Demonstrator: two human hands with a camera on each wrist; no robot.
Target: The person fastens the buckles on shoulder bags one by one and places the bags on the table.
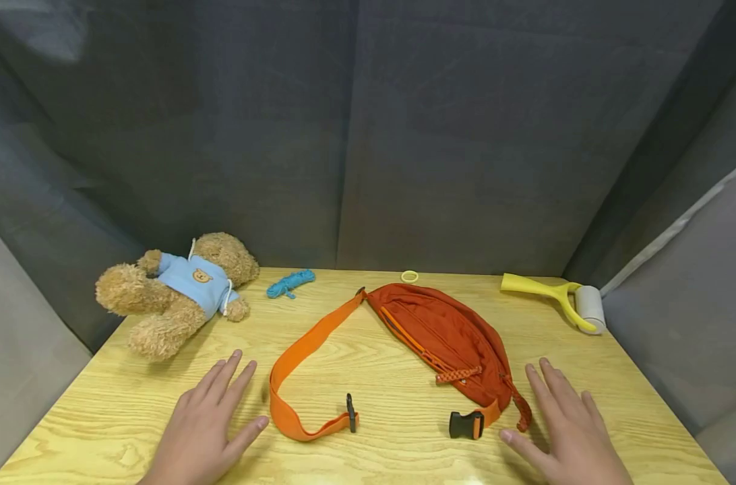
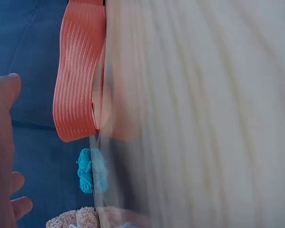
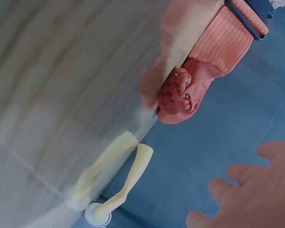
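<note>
Pouch (image 1: pixel 443 337) lies unbuckled at the bench's (image 1: pixel 368 461) middle; from it, left hand (image 1: pixel 207 421) at eight o'clock, right hand (image 1: pixel 568 431) at four, each grip spread wide; bear (image 1: pixel 192 296) at ten; roller (image 1: pixel 553 291) at two.

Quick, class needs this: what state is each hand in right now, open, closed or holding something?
Left hand: open, holding nothing, near the orange waist-pack strap.
Right hand: open, holding nothing, near the black buckle socket.

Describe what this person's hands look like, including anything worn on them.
The left hand and right hand are both bare: no gloves or rings show, and no markings stand out. No sleeves or cables are visible; the head view cuts off the arms.
</note>
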